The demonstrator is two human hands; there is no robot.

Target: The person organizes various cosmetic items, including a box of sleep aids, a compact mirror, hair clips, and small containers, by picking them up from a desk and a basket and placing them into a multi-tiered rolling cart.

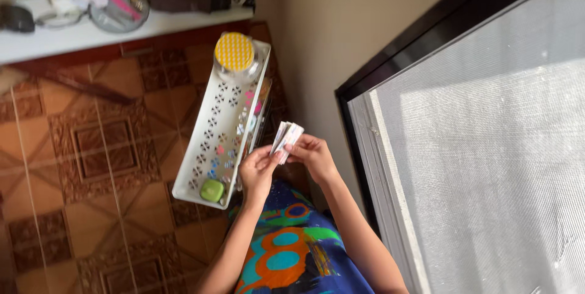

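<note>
Patterned brown floor tiles surround a white perforated tray (204, 132). Left hand (259, 169) and right hand (314, 155) both pinch a folded paper bundle (286, 137), at 3 o'clock of the tray; sorting appears unfinished.

Take the long white plastic tray (207, 129) as the landmark; its floor is pierced with flower-shaped cut-outs, some showing pink and pale blue from beneath. At its far end stands a clear jar with a yellow lid (234, 51) dotted in white; at its near end lies a small green rounded block (212, 190). Right of the tray, both hands pinch a white folded bundle of patterned paper strips (286, 136) (the print is too small to tell); below it spreads a blue dress (292, 251) with orange, turquoise and green rings. Left of the tray, brown floor tiles (91, 148) carry darker square ornament.
</note>
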